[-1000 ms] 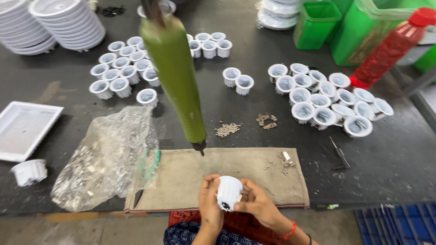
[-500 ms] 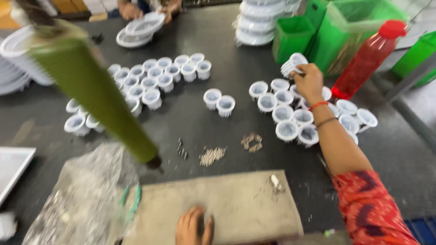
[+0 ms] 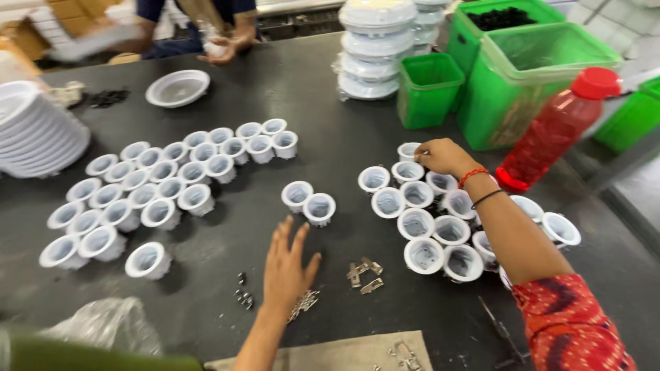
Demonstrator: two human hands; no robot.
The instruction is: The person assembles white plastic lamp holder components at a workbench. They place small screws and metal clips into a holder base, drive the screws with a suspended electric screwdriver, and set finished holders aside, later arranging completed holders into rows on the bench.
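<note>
Worktable, dark, seen from the head camera.

Right hand: reached out to the far edge of the right-hand cluster of white plastic cups; fingers curled together at the rim of the farthest cup, though whether they actually clamp it cannot be told. Red thread and dark band on the wrist, red patterned sleeve below.

Left hand: flat, palm down, fingers spread apart, holding nothing; fingertips just short of a pair of white cups standing alone at mid-table. A small heap of screws lies touching or just beside its wrist.

Nearby: metal spring clips right of the left hand; a few dark screws to its left; large group of white cups at left; stacked white dishes far left; single white dish; stack of white housings; green bins; red bottle; crumpled clear bag; another person's hands at the far edge.
</note>
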